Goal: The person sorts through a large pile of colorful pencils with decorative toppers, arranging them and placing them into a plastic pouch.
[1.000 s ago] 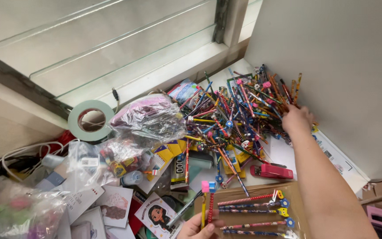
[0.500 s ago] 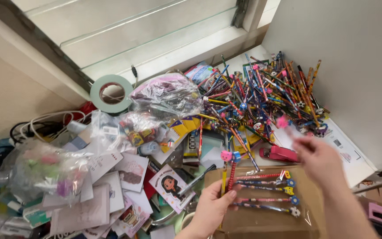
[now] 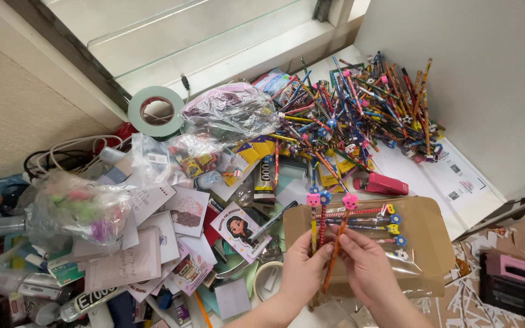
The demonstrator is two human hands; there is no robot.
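Observation:
My left hand (image 3: 301,270) grips two upright pencils with a pink and a blue topper (image 3: 315,209). My right hand (image 3: 367,267) pinches an orange pencil with a pink topper (image 3: 343,229) and holds it against the other two. Both hands hover over a brown cardboard box lid (image 3: 426,237) on which several pencils (image 3: 372,225) lie in a row. A big heap of colourful pencils (image 3: 360,115) lies farther back by the wall.
A red stapler (image 3: 387,184) lies between the heap and the box. A green tape roll (image 3: 155,111), plastic bags (image 3: 229,112), cards and stickers (image 3: 238,228) crowd the left. A dark and pink box (image 3: 518,282) sits at right.
My right hand left the pencil heap and came back to the box with one pencil. It now meets my left hand, which has lifted its pencils upright.

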